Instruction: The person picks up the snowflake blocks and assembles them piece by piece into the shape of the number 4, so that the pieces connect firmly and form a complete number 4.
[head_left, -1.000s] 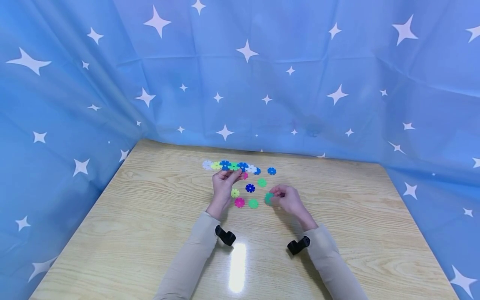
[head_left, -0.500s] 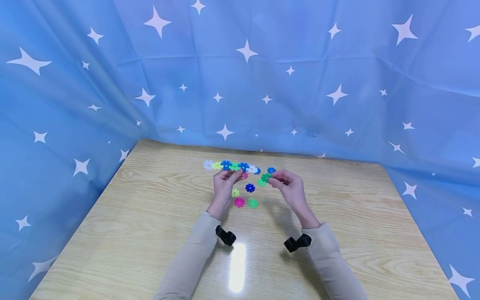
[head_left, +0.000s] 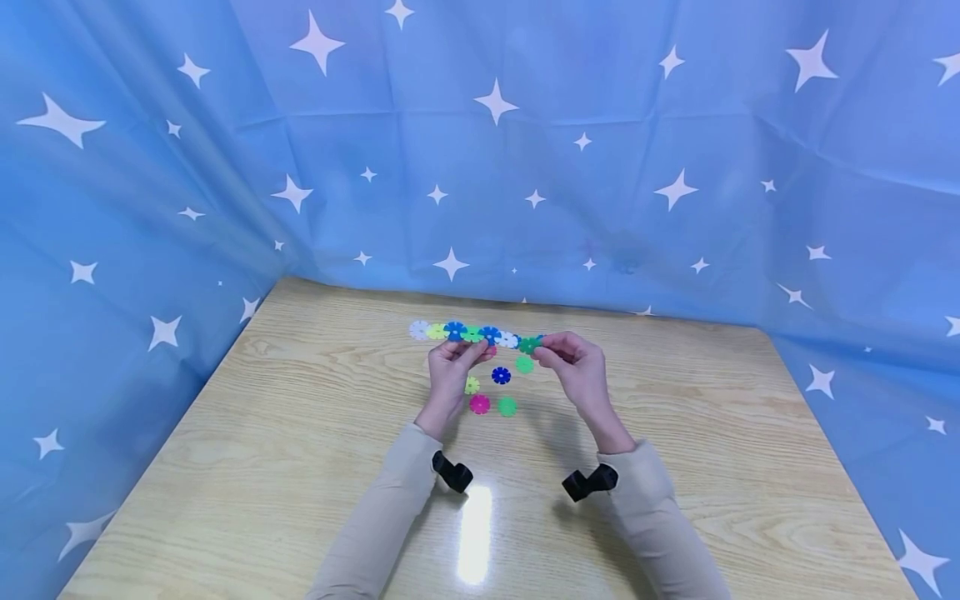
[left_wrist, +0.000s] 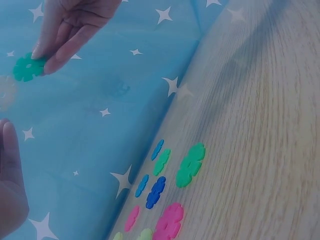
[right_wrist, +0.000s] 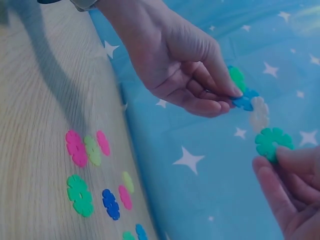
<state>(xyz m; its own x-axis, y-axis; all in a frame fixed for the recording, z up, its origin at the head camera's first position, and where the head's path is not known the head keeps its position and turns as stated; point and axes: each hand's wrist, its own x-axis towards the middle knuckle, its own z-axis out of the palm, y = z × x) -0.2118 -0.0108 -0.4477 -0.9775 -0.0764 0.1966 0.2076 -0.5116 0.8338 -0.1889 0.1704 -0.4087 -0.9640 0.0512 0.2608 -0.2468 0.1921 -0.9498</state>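
Note:
My left hand [head_left: 450, 379] pinches a row of joined plastic snowflake discs [head_left: 454, 331], held up above the table. Its colours run pale, yellow, blue, green, blue and white from left to right. My right hand [head_left: 581, 371] grips a single green snowflake disc [head_left: 529, 344] between thumb and fingers. In the right wrist view that green disc [right_wrist: 270, 136] is right at the edge of the white disc [right_wrist: 259, 114] ending the row, and the left thumb lies on a blue disc. Loose discs lie below the hands: dark blue [head_left: 501, 376], pink [head_left: 480, 404] and green [head_left: 507, 407].
A wood-grain table [head_left: 300, 467] spreads around the discs. Behind it and at the sides hangs a blue cloth [head_left: 585, 200] with white stars. Further loose discs, including a green one [head_left: 524, 365] and a yellow one [head_left: 472, 385], lie near the hands.
My right hand has lifted the green disc off the table and brought it up and leftward to the row's right end. The left hand and its row have hardly moved.

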